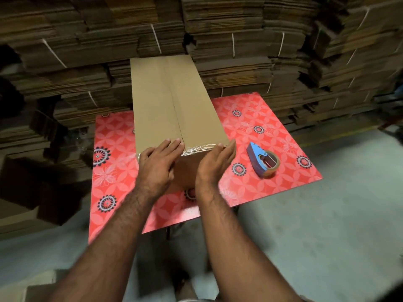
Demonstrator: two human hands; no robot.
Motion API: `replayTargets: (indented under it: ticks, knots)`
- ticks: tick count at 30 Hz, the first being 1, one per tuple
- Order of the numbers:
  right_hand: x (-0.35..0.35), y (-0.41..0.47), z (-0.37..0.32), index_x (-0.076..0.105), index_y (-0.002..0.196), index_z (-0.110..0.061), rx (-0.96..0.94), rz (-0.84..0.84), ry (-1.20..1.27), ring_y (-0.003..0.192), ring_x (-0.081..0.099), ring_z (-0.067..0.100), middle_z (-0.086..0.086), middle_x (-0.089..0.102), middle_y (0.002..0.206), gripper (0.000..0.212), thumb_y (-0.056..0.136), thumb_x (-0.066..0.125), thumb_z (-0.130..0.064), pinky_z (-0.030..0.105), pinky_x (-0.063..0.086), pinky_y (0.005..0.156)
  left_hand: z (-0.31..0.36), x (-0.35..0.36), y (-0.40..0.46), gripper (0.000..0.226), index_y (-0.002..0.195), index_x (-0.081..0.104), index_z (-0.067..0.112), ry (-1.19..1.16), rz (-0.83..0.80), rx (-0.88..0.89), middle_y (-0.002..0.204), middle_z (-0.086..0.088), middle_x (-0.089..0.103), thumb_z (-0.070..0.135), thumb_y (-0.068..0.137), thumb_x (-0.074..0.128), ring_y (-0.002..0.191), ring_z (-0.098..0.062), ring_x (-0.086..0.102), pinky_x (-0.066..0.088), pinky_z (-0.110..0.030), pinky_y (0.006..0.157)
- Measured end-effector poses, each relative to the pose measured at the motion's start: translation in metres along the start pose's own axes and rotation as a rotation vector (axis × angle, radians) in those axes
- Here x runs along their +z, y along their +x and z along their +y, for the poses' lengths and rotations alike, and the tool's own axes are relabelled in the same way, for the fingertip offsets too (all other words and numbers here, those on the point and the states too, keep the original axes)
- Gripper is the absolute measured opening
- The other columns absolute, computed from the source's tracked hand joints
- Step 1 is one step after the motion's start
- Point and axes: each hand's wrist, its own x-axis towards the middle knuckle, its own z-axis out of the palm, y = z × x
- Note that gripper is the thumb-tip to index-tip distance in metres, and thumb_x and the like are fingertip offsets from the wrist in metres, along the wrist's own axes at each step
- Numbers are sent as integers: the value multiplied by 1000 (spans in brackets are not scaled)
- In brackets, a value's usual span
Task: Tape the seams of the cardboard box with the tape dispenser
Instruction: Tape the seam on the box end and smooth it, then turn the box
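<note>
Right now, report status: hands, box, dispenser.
Both hands, left and right, open, pressing tape on cardboard box near edge. Tape dispenser idle on table. Nothing obstructing.

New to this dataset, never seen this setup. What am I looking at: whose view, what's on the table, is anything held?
There is no machine here: a person works with two bare hands, and the single picture comes from a wide-angle camera on their head, looking forward and down. That is why both forearms enter from the bottom edge.

A long cardboard box lies on a table with a red patterned cover. Its centre seam runs away from the viewer, and clear tape shines along the near edge.

The left hand lies flat on the box's near end. The right hand, open, is at the near right corner. Neither holds anything.

The blue tape dispenser lies on the table to the right, untouched. Bundled flat cardboard is stacked behind.
</note>
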Motion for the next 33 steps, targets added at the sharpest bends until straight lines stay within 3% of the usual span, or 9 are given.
replayTargets:
  ticks: [3, 5, 8, 10, 14, 19, 23, 28, 33]
  knots:
    - [-12, 28, 12, 39, 149, -7, 86, -123, -14, 139, 39, 29, 14, 44, 150, 48, 102, 38, -20, 39, 31, 115, 1, -3, -1, 66, 140, 53, 32, -9, -4, -20, 149, 14, 47, 15, 77, 45, 139, -14, 43, 32, -42, 100]
    - [-26, 38, 17, 40, 148, -9, 31, -210, -193, 136, 42, 30, 12, 47, 148, 48, 101, 40, -20, 41, 35, 112, 2, -3, -2, 67, 141, 53, 32, -13, -16, -21, 149, 14, 47, 15, 76, 45, 140, -14, 43, 31, -42, 100]
    - [-43, 16, 12, 39, 150, -8, -476, -165, -664, 145, 33, 26, 11, 40, 155, 53, 100, 38, -28, 44, 27, 115, 3, -2, -2, 68, 142, 52, 31, -10, -4, -14, 150, 13, 46, 12, 76, 47, 140, -15, 42, 34, -44, 100]
    - [-43, -2, 18, 45, 146, -8, -855, -290, -853, 146, 33, 23, 9, 42, 154, 53, 101, 36, -33, 47, 24, 118, 3, -1, -2, 68, 142, 51, 29, -5, 6, -3, 150, 11, 47, 11, 76, 49, 140, -16, 43, 36, -45, 100]
    - [-62, 22, 30, 45, 148, -12, -1082, -419, -1007, 140, 40, 21, 5, 45, 152, 51, 102, 38, -32, 46, 22, 119, 0, 0, -3, 73, 143, 50, 27, 10, 4, 4, 151, 9, 46, 2, 76, 61, 141, -16, 42, 35, -44, 102]
    - [-56, 13, 23, 42, 148, -4, -935, -357, -1064, 145, 35, 24, 12, 41, 154, 61, 91, 41, -27, 50, 18, 120, 1, 1, -1, 66, 142, 51, 24, -35, -13, 20, 150, 7, 48, 12, 78, 49, 141, -16, 41, 37, -45, 104]
    - [-37, -21, 21, 37, 150, -3, -995, -557, -1053, 149, 27, 23, 12, 34, 159, 77, 77, 42, -27, 51, 17, 121, -5, -1, -4, 71, 146, 46, 12, -27, -18, 16, 154, -6, 43, 9, 75, 52, 142, -22, 40, 38, -45, 107]
    - [-68, 22, 24, 33, 154, -10, -1021, -533, -1114, 148, 28, 17, 4, 33, 160, 78, 79, 48, -24, 51, 18, 120, -9, -4, -7, 90, 150, 38, 8, 2, -72, 22, 158, -10, 34, -8, 66, 63, 146, -26, 33, 34, -47, 114]
    - [-58, 21, 21, 43, 147, -2, -870, -421, -986, 144, 35, 26, 13, 42, 154, 59, 98, 33, -35, 48, 24, 119, -6, 1, -6, 72, 148, 43, 11, -30, -32, -6, 155, -7, 40, 0, 77, 54, 144, -25, 36, 33, -47, 115]
